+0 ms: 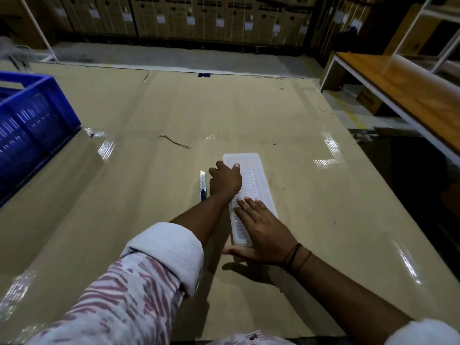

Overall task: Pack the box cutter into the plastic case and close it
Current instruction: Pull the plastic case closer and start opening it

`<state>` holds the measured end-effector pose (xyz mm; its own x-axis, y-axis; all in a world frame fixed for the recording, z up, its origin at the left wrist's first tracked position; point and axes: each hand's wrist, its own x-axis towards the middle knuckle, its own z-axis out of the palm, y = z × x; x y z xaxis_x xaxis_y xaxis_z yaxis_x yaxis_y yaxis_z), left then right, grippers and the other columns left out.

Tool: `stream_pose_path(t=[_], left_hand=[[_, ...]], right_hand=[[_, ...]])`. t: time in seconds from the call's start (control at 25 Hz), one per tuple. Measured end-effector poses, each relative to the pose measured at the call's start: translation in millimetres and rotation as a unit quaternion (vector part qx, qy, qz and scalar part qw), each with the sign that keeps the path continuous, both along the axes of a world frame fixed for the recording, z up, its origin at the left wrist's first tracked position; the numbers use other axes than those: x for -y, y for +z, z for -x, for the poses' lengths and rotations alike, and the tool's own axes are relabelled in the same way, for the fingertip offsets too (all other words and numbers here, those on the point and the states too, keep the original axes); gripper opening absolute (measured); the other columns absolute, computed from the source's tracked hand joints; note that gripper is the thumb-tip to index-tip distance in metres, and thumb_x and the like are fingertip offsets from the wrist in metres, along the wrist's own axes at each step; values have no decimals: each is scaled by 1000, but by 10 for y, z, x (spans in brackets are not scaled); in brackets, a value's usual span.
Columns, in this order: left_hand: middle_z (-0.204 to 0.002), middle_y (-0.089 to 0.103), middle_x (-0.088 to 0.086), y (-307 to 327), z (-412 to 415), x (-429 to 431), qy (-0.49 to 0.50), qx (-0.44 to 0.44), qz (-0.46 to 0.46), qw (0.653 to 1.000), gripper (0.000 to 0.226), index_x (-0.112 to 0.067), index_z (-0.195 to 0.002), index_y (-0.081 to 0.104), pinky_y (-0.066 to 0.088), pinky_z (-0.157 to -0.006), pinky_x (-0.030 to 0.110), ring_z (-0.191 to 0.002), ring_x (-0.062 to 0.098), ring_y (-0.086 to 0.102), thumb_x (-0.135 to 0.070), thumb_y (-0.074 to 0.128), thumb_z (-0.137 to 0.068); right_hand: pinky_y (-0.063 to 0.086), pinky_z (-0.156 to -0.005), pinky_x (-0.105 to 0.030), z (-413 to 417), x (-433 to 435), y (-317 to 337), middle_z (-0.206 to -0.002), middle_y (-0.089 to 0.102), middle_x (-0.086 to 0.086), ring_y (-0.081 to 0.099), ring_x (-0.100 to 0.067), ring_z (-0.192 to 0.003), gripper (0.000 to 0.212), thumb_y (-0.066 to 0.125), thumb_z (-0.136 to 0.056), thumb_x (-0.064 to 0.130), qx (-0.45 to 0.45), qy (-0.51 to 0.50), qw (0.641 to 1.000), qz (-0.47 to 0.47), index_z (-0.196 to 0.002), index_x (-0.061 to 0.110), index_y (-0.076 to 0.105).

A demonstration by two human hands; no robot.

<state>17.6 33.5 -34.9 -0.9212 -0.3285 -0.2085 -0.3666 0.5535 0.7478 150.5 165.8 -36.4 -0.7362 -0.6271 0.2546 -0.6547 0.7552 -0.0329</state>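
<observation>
A long white translucent plastic case lies flat on the cardboard-covered table, its lid down. My left hand grips the case's left edge near the far end, thumb on top of the lid. Flat on the near end of the case rests my right hand, fingers spread and thumb against the near edge. The box cutter, slim and white with a dark slider, lies on the table just left of my left hand, touched by neither hand.
A blue plastic crate stands at the table's left edge. A thin strip of debris lies beyond the case. A wooden bench with a white frame stands to the right. Stacked cardboard cartons line the back wall.
</observation>
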Motion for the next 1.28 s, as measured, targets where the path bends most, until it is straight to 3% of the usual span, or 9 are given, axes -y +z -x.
stream_pose_path(t=[0.36, 0.48, 0.56, 0.68, 0.76, 0.96, 1.28], left_hand=[[-147, 41, 20, -57, -37, 33, -25, -14, -1, 1000, 62, -8, -146, 39, 46, -102, 46, -128, 41, 53, -50, 46, -102], [-145, 43, 19, -50, -45, 28, -27, -25, 13, 999, 60, -7, -143, 42, 47, -98, 46, -124, 40, 56, -50, 47, -102], [-142, 44, 19, -34, -51, 24, -30, -31, 37, 998, 58, -6, -141, 43, 48, -95, 45, -123, 40, 57, -50, 47, -102], [-140, 46, 18, -4, -54, 26, -36, -32, 66, 997, 57, -5, -138, 45, 49, -93, 46, -121, 40, 58, -50, 46, -102], [-139, 46, 18, 5, -63, 24, -38, -31, 75, 996, 57, -4, -137, 46, 49, -92, 46, -120, 40, 59, -50, 45, -103], [-138, 47, 18, 6, -75, 3, -32, -32, 95, 994, 57, -4, -136, 46, 49, -90, 46, -120, 40, 59, -50, 44, -103], [-139, 47, 18, 21, -104, -12, -29, -33, 101, 994, 58, -4, -137, 46, 49, -90, 46, -120, 39, 59, -51, 43, -103]], right_hand=[[57, -92, -45, 66, 57, -134, -112, 72, -23, 72, -33, -104, 62, 49, -97, 53, -176, 32, 981, 72, -106, -4, 74], [55, -95, -44, 39, 49, -138, -115, 71, -22, 70, -32, -109, 66, 54, -93, 58, -152, 39, 986, 64, -109, -3, 74], [52, -101, -43, 49, -42, -73, -127, 67, -19, 64, -29, -119, 71, 57, -88, 64, -83, 54, 993, 65, -118, 0, 70], [44, -110, -39, 153, -396, 37, -144, 54, -14, 51, -25, -135, 65, 62, -91, 53, -4, 135, 989, 52, -133, 3, 60], [45, -110, -37, 193, -648, 64, -145, 53, -13, 51, -24, -136, 58, 64, -94, 44, -19, 173, 984, 36, -132, 1, 60], [57, -93, -40, 200, -889, 82, -137, 60, -18, 59, -28, -126, 50, 63, -96, 41, -84, 187, 979, -14, -123, -1, 67], [48, -104, -39, 150, -859, 117, -136, 60, -21, 57, -32, -128, 46, 54, -101, 34, -87, 195, 976, -50, -127, -3, 63]])
